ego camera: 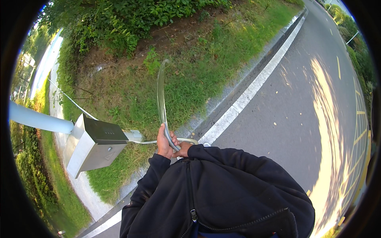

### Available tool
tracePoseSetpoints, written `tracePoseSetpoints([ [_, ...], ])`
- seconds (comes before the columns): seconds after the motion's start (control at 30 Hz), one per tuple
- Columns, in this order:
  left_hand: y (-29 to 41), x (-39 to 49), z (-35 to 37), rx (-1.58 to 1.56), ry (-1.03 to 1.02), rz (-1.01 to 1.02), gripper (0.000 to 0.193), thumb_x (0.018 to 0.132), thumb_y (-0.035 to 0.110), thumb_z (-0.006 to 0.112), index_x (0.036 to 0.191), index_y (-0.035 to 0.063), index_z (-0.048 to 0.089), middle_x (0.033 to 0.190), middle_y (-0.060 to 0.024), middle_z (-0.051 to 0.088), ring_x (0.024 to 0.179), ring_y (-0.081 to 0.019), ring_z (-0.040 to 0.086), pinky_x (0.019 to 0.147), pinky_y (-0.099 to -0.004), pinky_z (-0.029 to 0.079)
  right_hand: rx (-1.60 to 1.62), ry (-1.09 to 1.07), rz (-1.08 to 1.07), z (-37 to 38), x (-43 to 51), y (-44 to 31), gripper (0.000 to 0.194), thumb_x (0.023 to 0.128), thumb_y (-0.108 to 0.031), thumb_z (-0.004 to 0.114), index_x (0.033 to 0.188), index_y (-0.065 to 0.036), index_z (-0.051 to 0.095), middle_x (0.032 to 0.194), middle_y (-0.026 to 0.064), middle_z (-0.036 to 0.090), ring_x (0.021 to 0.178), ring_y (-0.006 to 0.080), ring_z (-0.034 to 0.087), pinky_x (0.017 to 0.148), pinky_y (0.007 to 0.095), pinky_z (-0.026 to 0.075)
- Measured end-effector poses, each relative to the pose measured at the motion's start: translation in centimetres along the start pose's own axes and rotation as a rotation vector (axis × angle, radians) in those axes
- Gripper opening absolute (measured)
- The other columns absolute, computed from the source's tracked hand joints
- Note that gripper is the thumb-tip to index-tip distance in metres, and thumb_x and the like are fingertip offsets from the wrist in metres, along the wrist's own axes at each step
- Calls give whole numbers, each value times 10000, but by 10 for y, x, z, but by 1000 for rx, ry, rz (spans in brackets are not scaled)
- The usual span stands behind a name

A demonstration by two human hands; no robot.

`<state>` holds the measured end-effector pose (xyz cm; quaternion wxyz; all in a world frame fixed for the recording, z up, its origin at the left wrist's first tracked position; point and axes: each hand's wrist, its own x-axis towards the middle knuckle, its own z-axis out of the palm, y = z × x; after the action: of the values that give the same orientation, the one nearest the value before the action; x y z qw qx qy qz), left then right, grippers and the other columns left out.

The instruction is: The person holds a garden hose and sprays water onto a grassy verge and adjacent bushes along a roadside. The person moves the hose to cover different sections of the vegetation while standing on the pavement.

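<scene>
My left hand (164, 142) is closed around a pale flexible hose (170, 137) near its upper end, just ahead of my jacket. Below and to the right of it, my right hand (182, 149) grips the same hose, its fingers partly hidden. Water (161, 92) flows out of the hose end in a clear arc over the grass (184, 89). More of the hose loops past my right hand and runs left behind the metal box, then off across the grass to the upper left.
A metal electrical box (102, 153) hangs on a pale pole (41, 117) close at my left. Leafy shrubs (134, 20) grow on bare soil beyond the grass. A stone kerb and a white painted line (235, 109) border the asphalt road (285, 119) on the right.
</scene>
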<state>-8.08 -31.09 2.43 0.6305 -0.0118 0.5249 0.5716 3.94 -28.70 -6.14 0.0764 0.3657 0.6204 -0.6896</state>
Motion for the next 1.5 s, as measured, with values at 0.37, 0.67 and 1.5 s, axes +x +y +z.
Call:
tracePoseSetpoints([
  [0.37, -10, 4, 0, 53, -13, -48, 588, 921, 615, 416, 636, 101, 411, 487, -38, 383, 445, -188, 404, 480, -330, 382, 106, -54, 7, 4, 3, 3, 330, 681, -296, 784, 623, -77, 544, 567, 26, 557, 509, 155, 516, 521, 310, 396],
  [0.67, -10, 4, 4, 64, -23, -62, 570, 918, 592, 436, 632, 99, 413, 487, -39, 387, 437, -191, 406, 471, -331, 391, 130, -85, 0, 0, 2, 2, 372, 659, -353, 808, 637, -70, 568, 582, 39, 579, 524, 158, 564, 546, 301, 450],
  [1.5, -11, 10, 26, 269, -155, -206, 519, 922, 508, 477, 626, 82, 461, 479, -61, 433, 411, -177, 425, 440, -301, 392, 34, -57, -154, -6, -7, 15, 400, 775, -385, 729, 593, -86, 535, 539, 16, 525, 523, 154, 503, 541, 323, 391],
])
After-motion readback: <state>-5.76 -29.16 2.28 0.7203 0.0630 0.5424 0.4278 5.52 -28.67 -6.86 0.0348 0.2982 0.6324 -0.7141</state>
